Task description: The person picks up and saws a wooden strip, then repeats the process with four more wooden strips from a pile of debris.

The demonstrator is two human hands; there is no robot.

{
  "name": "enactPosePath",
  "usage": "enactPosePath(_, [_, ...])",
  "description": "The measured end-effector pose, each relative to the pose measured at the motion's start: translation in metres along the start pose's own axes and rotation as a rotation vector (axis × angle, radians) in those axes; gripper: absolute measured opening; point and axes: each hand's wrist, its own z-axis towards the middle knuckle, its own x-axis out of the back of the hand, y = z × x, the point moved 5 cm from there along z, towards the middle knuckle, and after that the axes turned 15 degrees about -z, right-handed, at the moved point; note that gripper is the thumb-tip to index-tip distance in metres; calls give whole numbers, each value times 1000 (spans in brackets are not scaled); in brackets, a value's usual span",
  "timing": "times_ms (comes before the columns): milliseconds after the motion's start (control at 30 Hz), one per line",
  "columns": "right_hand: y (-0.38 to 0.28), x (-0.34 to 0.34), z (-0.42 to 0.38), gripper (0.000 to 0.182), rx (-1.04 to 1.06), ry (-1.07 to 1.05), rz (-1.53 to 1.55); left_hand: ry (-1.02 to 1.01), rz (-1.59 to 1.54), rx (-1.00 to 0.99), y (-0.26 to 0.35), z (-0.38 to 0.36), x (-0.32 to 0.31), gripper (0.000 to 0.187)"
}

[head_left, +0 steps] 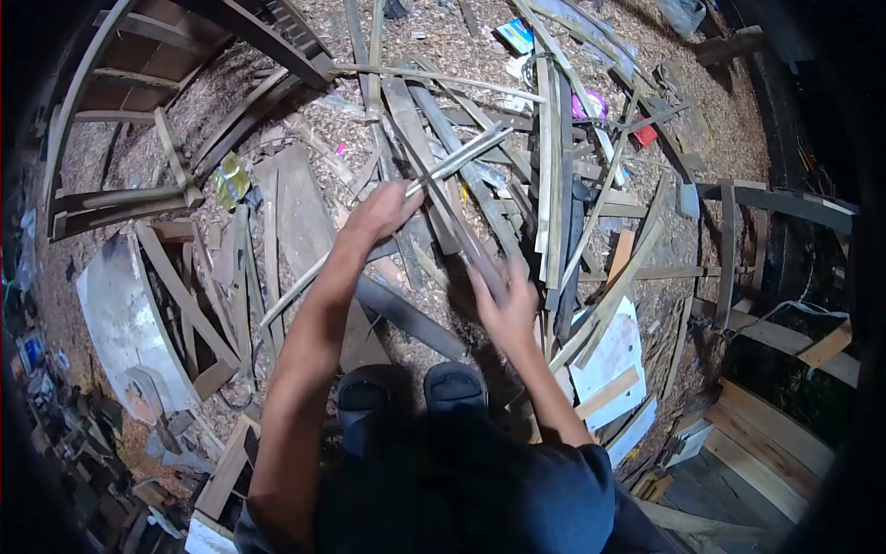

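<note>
My left hand (383, 210) is closed around thin pale wooden strips (469, 155), which slant from the lower left up to the right. In my right hand (508, 305) is a long dark tapering strip (461, 229), widest near the fingers and narrowing toward the upper left. This dark piece crosses the pale strips just beyond my left hand; I cannot tell whether it is wood or a blade. Under both hands lie scattered boards, among them a wide weathered plank (415, 138). A dark curved piece (406, 319) rests on the ground between my forearms.
My feet in dark sandals (454, 383) stand close below. Long battens (554, 175) lie piled to the right beside a white sheet (609, 365). A curved white panel (125, 319) leans at left. Wooden frames (729, 240) edge the right side, and wood chips (443, 42) cover the ground.
</note>
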Motion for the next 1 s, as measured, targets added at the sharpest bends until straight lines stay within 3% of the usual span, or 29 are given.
enactPosePath(100, [5, 30, -42, 30, 188, 99, 85, 69, 65, -24, -6, 6, 4, 35])
enactPosePath(167, [0, 0, 0, 30, 95, 28, -142, 44, 44, 43, 2, -1, -1, 34])
enactPosePath(200, [-4, -28, 33, 30, 99, -4, -63, 57, 53, -36, -9, 4, -2, 35])
enactPosePath(300, [1, -10, 12, 27, 88, 38, -138, -2, 15, -55, -5, 7, 2, 35])
enactPosePath(367, [16, 14, -44, 20, 166, 28, 59, -15, 20, 20, -3, 7, 4, 36])
enactPosePath(467, [14, -7, -4, 25, 28, -14, -154, 97, 83, -38, -7, 2, -2, 35])
enactPosePath(500, [3, -32, 27, 26, 167, 76, -154, 62, 80, -23, -5, 2, 0, 35])
enactPosePath(567, [-25, -27, 40, 28, 144, 17, -9, 14, 47, -40, -2, 8, 4, 38])
enactPosePath(633, [5, 1, -11, 25, 37, -27, -47, 21, 76, -47, -13, 13, 1, 39])
enactPosePath(667, [-11, 17, -32, 27, 295, 101, 47, 31, 106, -61, -17, 17, 2, 40])
enactPosePath(700, [38, 12, -49, 27, 253, -135, -62, 36, 108, -62, -16, 18, 5, 40])
enactPosePath(767, [8, -1, -12, 26, 135, 88, -119, 90, 89, -57, -6, 4, 1, 40])
enactPosePath(800, [2, -25, 20, 26, 124, 66, -121, 13, 126, 79, 2, 4, 3, 41])
enactPosePath(833, [-23, -30, 39, 28, 101, 46, -32, 21, 129, 64, 6, 9, 7, 41])
enactPosePath(900, [-8, -15, 17, 26, 91, 70, -98, -62, -16, 39, 2, 12, 7, 43])
enactPosePath(967, [-3, 9, -33, 25, 266, 154, 43, -86, 142, 60, 0, 12, 5, 41])
enactPosePath(1000, [17, 9, -40, 26, 172, 79, 89, -25, 129, 50, 0, 9, 7, 41])
